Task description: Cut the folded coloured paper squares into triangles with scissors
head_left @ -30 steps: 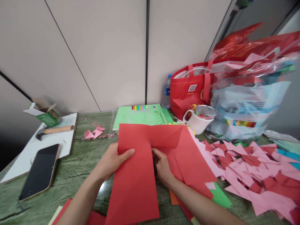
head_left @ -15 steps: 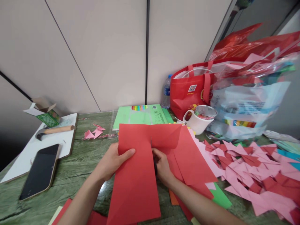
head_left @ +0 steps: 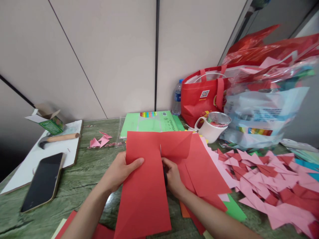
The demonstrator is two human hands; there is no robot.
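My left hand (head_left: pixel 124 169) pinches the left edge of a red paper sheet (head_left: pixel 144 189), thumb on top and fingers underneath. A long cut splits the sheet from its near edge up the middle, while its far part is still joined. My right hand (head_left: pixel 172 177) is closed round scissors (head_left: pixel 165 176), whose dark handle shows partly below the fingers. The thin blade tip stands at the end of the cut; the rest of the scissors is hidden by the hand and paper. More red paper (head_left: pixel 201 166) lies under the right side.
Folded pink and red paper pieces (head_left: pixel 264 179) are heaped at right. Behind stand a white mug (head_left: pixel 211 131), a red bag (head_left: pixel 196 99) and a bottle (head_left: pixel 177 96). A phone (head_left: pixel 43 182) and hammer (head_left: pixel 62 137) lie at left, near a green paper pack (head_left: pixel 147 124).
Very little differs. The blade tip shows slightly more clearly at the end of the cut; both hands and the sheet stay in nearly the same place.
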